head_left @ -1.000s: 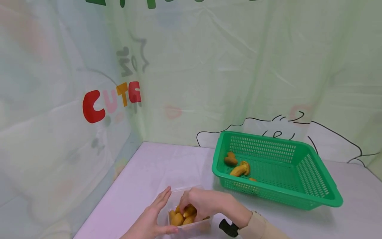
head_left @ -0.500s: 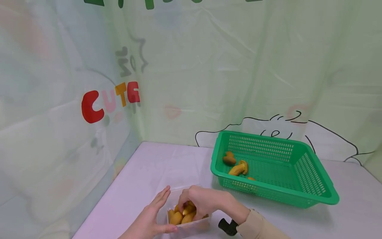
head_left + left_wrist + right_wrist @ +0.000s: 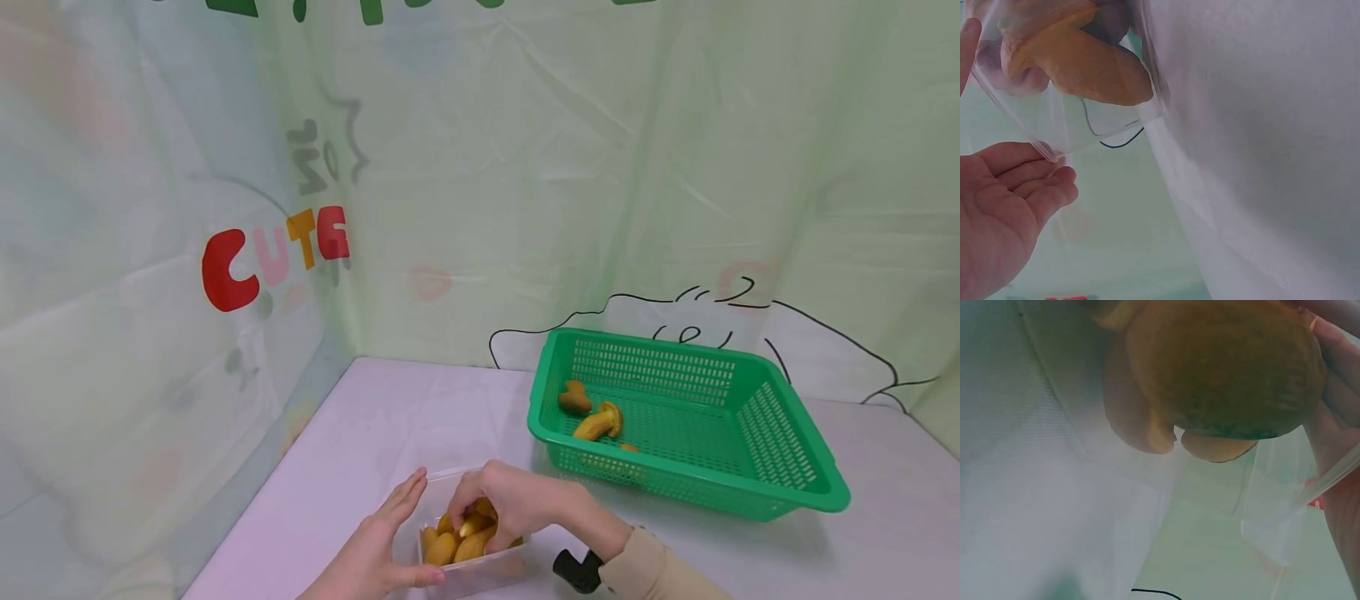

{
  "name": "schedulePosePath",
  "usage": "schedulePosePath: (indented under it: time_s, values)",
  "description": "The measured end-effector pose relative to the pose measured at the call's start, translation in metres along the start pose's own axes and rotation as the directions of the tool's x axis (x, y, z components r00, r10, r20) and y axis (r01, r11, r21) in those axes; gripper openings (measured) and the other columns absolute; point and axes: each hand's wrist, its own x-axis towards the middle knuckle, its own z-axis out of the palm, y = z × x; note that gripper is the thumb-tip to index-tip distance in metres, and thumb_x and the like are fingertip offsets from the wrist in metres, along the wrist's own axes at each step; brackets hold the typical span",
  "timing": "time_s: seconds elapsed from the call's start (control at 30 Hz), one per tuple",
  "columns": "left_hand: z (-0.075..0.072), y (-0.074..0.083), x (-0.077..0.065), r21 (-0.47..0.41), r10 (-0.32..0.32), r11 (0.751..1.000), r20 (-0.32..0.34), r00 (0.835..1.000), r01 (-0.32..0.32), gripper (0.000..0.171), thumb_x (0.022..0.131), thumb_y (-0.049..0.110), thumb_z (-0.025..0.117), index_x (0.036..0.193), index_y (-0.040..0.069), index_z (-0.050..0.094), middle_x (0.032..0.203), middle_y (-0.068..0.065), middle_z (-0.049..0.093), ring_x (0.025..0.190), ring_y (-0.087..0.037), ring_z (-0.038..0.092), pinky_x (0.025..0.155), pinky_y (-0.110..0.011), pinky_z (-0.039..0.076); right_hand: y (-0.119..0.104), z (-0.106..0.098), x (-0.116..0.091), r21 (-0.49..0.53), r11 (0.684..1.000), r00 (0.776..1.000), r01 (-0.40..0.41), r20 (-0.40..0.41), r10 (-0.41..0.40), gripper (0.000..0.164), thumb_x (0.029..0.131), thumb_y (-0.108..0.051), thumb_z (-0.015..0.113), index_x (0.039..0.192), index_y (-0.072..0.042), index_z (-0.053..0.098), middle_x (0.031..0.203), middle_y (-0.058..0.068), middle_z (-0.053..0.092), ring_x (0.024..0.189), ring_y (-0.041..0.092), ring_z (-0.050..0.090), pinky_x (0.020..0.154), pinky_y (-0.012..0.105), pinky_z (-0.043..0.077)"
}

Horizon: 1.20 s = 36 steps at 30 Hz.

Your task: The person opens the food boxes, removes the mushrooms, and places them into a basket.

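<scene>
A clear plastic box (image 3: 483, 577) holds several yellow-brown mushrooms (image 3: 442, 550) at the table's near side. My right hand (image 3: 513, 497) reaches into it from above, fingers bent down around a mushroom (image 3: 487, 507) on top of the pile. Its fingertips are partly hidden among the mushrooms. My left hand (image 3: 371, 554) lies along the box's left side, fingers straight and thumb at the front wall. In the left wrist view, fingers of the left hand (image 3: 1010, 206) touch the box corner, and a mushroom (image 3: 1094, 69) shows through the plastic. The right wrist view shows a large mushroom cap (image 3: 1229, 369) close up.
A green perforated basket (image 3: 738, 487) stands behind and right of the box, with mushrooms (image 3: 600, 422) at its left end. A black object (image 3: 576, 572) sits by the right wrist. Printed sheeting (image 3: 480, 192) walls in the white table (image 3: 420, 400) at back and left.
The right hand has risen slightly inside the box, and more of the top mushroom shows beneath its fingers. The left hand stays at the box. The head view has shifted a little.
</scene>
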Motion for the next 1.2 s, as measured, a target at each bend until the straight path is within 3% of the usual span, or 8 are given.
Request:
schedulePosePath:
  time_s: [0.3, 0.43, 0.63, 0.83, 1.2]
  values:
    - [0.007, 0.002, -0.014, -0.004, -0.070, 0.998, 0.039, 0.997, 0.070, 0.095, 0.077, 0.044, 0.071, 0.146, 0.002, 0.021, 0.151, -0.009, 0.018, 0.134, -0.037, 0.019, 0.096, -0.059, 0.030, -0.003, 0.017, -0.004, 0.049, 0.999, 1.000, 0.001, -0.019, 0.000, 0.029, 0.065, -0.003, 0.083, 0.089, -0.011, 0.067, 0.100, -0.007, 0.066, 0.093, -0.001, 0.054, 0.081, 0.017, 0.046]
    - [0.010, 0.005, -0.018, 0.039, -0.063, 0.997, 0.026, 0.998, 0.062, 0.096, 0.075, 0.046, 0.071, 0.145, 0.000, 0.023, 0.151, -0.010, 0.019, 0.133, -0.038, 0.021, 0.096, -0.058, 0.030, -0.005, 0.020, -0.004, 0.068, 0.998, 1.000, -0.016, -0.019, 0.018, 0.028, 0.066, -0.003, 0.083, 0.088, -0.011, 0.067, 0.099, -0.007, 0.066, 0.093, -0.001, 0.054, 0.082, 0.017, 0.046]
    - [0.002, 0.017, -0.007, 0.178, -0.039, 0.983, -0.020, 0.999, 0.042, 0.099, 0.071, 0.050, 0.072, 0.143, -0.001, 0.028, 0.150, -0.009, 0.021, 0.133, -0.035, 0.025, 0.100, -0.052, 0.030, -0.007, 0.003, -0.005, 0.062, 0.995, 0.996, -0.082, -0.036, 0.084, 0.027, 0.066, -0.001, 0.082, 0.085, -0.013, 0.067, 0.096, -0.009, 0.065, 0.093, 0.002, 0.054, 0.083, 0.019, 0.046]
    - [-0.003, 0.025, 0.002, 0.210, -0.050, 0.976, -0.027, 0.998, 0.054, 0.099, 0.070, 0.045, 0.076, 0.144, -0.001, 0.027, 0.150, -0.010, 0.021, 0.132, -0.031, 0.029, 0.101, -0.047, 0.032, -0.008, -0.011, -0.006, 0.052, 0.996, 0.996, -0.074, -0.044, 0.076, 0.028, 0.066, 0.000, 0.082, 0.087, -0.012, 0.068, 0.096, -0.007, 0.065, 0.092, 0.004, 0.055, 0.083, 0.020, 0.047]
    - [-0.007, 0.031, 0.002, 0.264, -0.068, 0.962, -0.016, 0.998, 0.069, 0.100, 0.069, 0.043, 0.078, 0.142, -0.003, 0.029, 0.149, -0.014, 0.023, 0.129, -0.032, 0.033, 0.099, -0.045, 0.035, -0.006, -0.009, -0.007, 0.092, 0.995, 0.997, -0.030, -0.070, 0.036, 0.028, 0.065, 0.004, 0.080, 0.087, -0.011, 0.068, 0.098, -0.002, 0.066, 0.094, 0.007, 0.056, 0.083, 0.023, 0.048]
